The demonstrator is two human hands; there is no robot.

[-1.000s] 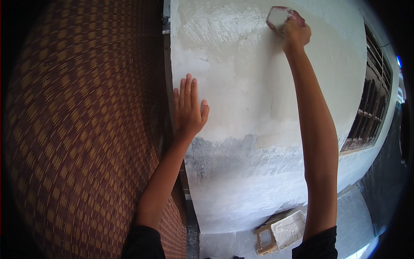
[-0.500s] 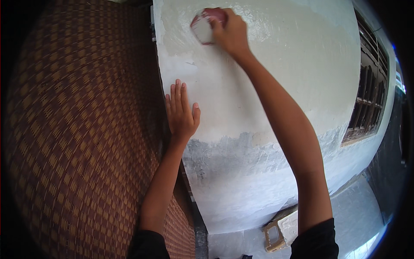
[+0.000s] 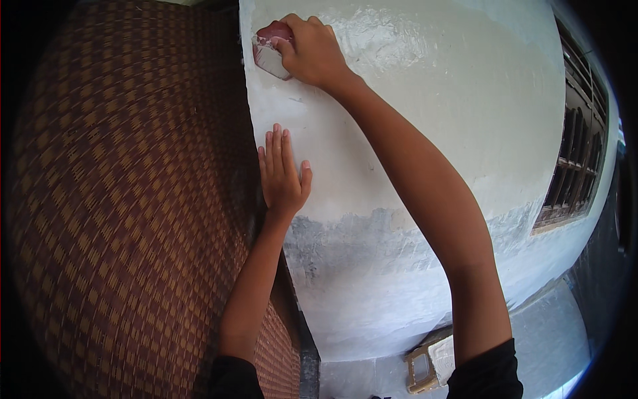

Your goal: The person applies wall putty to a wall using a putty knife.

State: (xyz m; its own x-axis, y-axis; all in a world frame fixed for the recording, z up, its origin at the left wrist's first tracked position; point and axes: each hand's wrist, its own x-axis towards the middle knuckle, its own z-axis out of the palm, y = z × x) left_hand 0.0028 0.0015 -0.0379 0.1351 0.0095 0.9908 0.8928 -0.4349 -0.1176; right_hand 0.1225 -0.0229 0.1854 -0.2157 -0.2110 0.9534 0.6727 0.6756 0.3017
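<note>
My right hand (image 3: pixel 314 54) is closed around a dark red putty scraper (image 3: pixel 271 60), whose face is smeared with pale putty. The scraper is against the white wall (image 3: pixel 412 153), close to its upper left edge. Fresh, glossy putty (image 3: pixel 379 40) shines just right of that hand. Lower down, my left hand (image 3: pixel 284 178) lies flat on the wall by the same edge, fingers stretched upward and thumb apart, holding nothing.
A brown woven panel (image 3: pixel 133 199) runs along the left side of the wall. Bare grey plaster (image 3: pixel 352 243) shows lower on the wall. A barred wooden window (image 3: pixel 571 139) is at right. On the tiled floor (image 3: pixel 551 326) stands a putty-stained stool (image 3: pixel 425 366).
My right hand has swept the scraper left across the wall, from the glossy patch to near the left edge. My left hand stays flat in the same place.
</note>
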